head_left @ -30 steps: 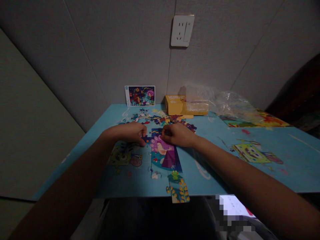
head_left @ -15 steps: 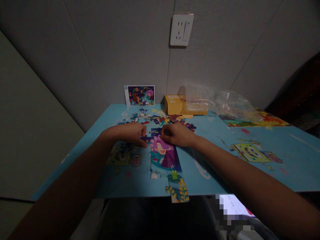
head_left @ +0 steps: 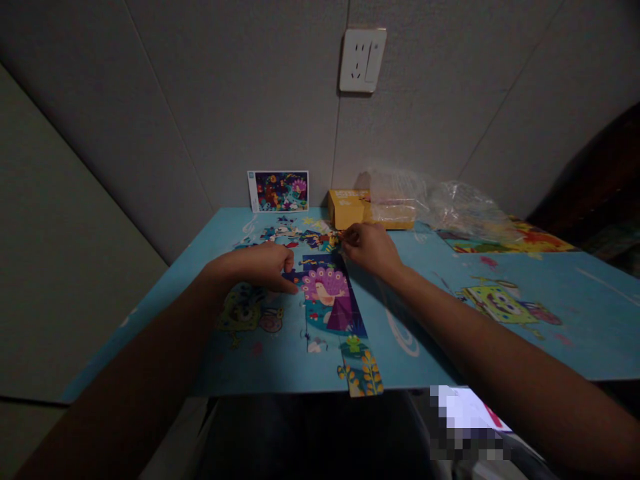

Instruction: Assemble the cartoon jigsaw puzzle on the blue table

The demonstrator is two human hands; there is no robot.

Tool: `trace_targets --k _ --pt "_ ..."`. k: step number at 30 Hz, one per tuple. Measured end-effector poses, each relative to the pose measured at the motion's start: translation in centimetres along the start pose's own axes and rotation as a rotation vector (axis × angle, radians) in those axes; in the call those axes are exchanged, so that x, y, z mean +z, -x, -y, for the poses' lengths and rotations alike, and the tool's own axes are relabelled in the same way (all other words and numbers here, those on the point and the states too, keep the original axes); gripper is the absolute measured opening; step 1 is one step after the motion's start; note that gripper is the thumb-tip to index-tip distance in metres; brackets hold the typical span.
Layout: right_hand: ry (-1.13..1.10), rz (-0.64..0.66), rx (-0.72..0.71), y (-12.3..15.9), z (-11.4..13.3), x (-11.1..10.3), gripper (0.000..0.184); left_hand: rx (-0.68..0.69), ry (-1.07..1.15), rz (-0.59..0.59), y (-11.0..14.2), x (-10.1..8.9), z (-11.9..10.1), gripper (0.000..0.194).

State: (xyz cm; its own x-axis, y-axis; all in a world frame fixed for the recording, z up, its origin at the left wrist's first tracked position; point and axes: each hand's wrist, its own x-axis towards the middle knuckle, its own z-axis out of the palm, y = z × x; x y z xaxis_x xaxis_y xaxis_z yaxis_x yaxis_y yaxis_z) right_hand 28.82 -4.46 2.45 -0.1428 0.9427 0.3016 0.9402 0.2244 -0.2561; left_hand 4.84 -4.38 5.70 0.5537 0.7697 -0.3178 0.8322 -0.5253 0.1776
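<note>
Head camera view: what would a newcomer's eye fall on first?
Probably the partly joined jigsaw with its purple peacock, on the blue patterned tabletop beside the bare left hand. Next, the small picture card standing at the grey wall, and the yellow rectangular box right of the card, partly covered by crumpled clear plastic.

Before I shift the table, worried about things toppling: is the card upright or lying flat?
Upright: the card stands by the wall, at the back of the table, its printed side showing.
</note>
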Motion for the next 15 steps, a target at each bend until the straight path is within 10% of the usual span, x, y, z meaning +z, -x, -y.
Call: trace_targets --k 8,15 --pt "0.127 0.015 0.117 -1.1 -2.7 1.0 0.040 0.041 -0.017 -0.041 0.1 -0.3 -0.1 0.048" --pt "0.098 0.031 0.064 -1.5 -2.6 0.8 0.034 0.171 0.048 -0.332 -0.3 0.5 -0.1 0.068"
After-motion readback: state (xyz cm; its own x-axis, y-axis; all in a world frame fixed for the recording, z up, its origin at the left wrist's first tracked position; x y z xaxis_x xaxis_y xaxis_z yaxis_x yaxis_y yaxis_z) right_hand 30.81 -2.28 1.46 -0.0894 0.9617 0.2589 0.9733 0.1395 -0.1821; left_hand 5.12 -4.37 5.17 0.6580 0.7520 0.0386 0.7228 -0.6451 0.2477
